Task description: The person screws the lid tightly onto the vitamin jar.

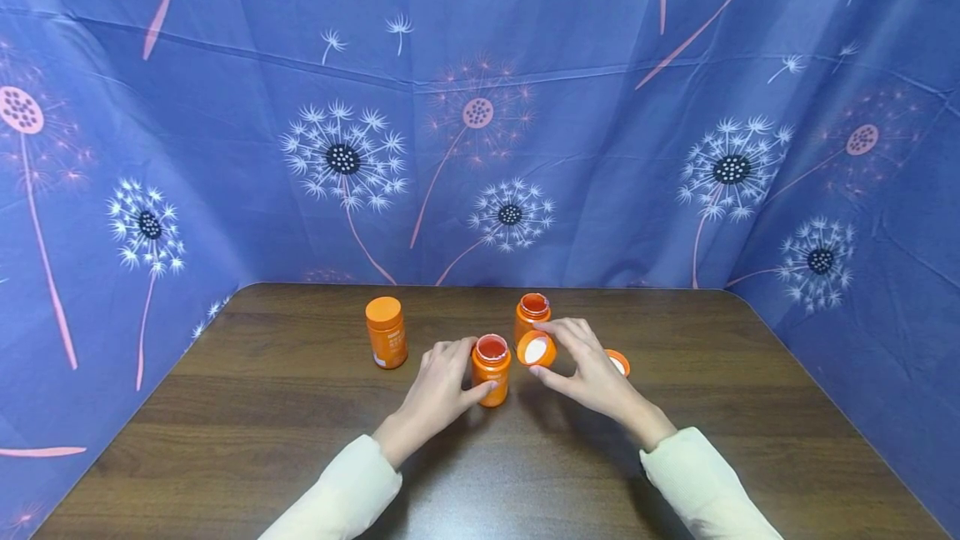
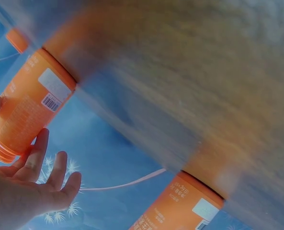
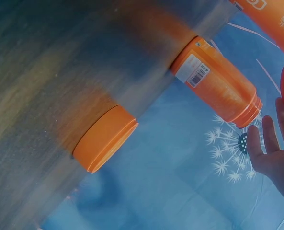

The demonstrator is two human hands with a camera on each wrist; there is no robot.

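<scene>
My left hand (image 1: 442, 382) grips an open orange plastic bottle (image 1: 491, 386) that stands upright on the table. Its thumb lies against the near side, and the other fingers, seen in the left wrist view, spread loosely beyond the bottle (image 2: 31, 105). Between thumb and fingers of my right hand (image 1: 592, 373) is an orange screw lid (image 1: 536, 349), tilted so its white inside shows, just right of the bottle's mouth. Directly behind that lid stands a second uncapped orange bottle (image 1: 531, 308); the right wrist view shows its threaded neck (image 3: 249, 110).
A capped orange bottle (image 1: 386, 336) stands to the left, apart from my left hand. Another orange lid (image 1: 618, 362) lies white side up on the brown table (image 1: 225, 440), partly behind my right hand. A blue dandelion-print cloth (image 1: 600, 157) surrounds the table's back and sides.
</scene>
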